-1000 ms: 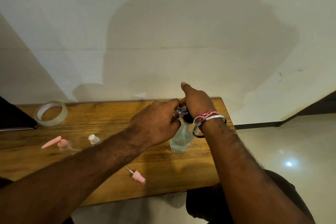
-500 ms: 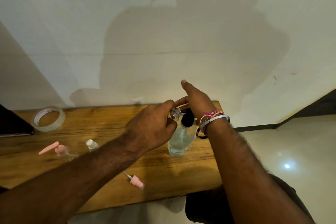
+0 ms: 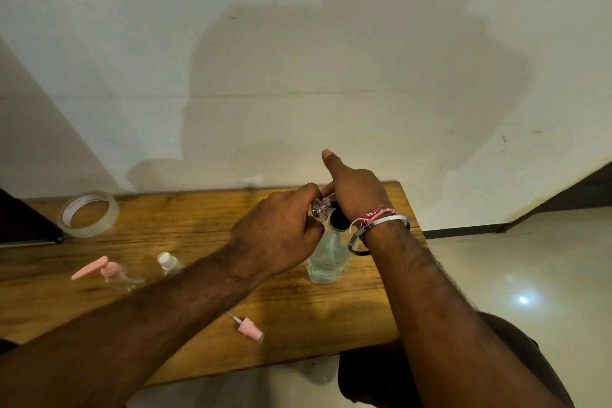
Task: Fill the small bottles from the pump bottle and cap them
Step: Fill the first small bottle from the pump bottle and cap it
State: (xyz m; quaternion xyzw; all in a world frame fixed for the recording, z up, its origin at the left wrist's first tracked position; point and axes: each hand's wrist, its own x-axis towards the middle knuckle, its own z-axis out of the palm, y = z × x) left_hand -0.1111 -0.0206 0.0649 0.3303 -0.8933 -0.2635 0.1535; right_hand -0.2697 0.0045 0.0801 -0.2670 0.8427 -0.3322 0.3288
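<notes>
While the left hand (image 3: 278, 235) pinches a small bottle (image 3: 322, 209), the right hand (image 3: 356, 192) grips the pump bottle (image 3: 328, 258).

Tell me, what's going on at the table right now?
Left hand holds small clear bottle at pump bottle top. Right hand on pump head, thumb up. Loose pink sprayer cap lies nearby, not obstructing.

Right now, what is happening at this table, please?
A person is filling a small clear bottle from a larger clear bottle on the wooden table. The left hand holds the small bottle tilted at the larger one's dark top, which the right hand covers. A pink spray cap lies loose nearby, so capping is not yet done.
</notes>
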